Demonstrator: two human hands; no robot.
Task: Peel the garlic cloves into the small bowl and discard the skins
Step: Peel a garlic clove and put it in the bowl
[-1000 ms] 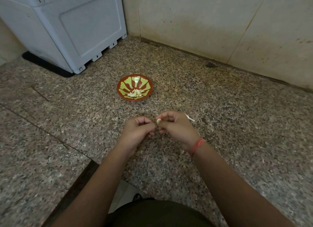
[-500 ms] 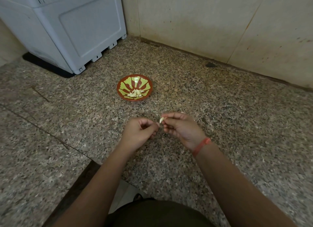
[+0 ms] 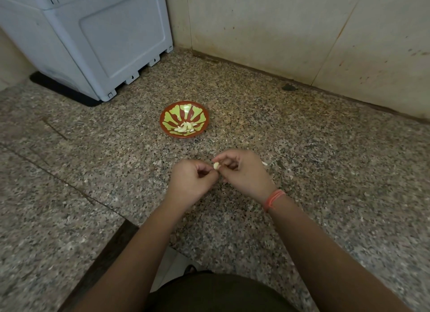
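A pale garlic clove sits between my two hands over the speckled granite counter. My right hand pinches it with thumb and fingertips, and my left hand, fingers curled, picks at its near side. Beyond them stands the small red and green bowl with several peeled cloves lying in its bottom. A few white bits of skin lie on the counter just right of my right hand.
A grey plastic appliance stands at the back left on a dark mat. Beige tiled wall closes the back. The counter's front edge runs below my left forearm.
Both hands stayed close together on the clove, shifting it slightly between the fingers. The right hand moved a little left again, uncovering the white skin bits beside it.
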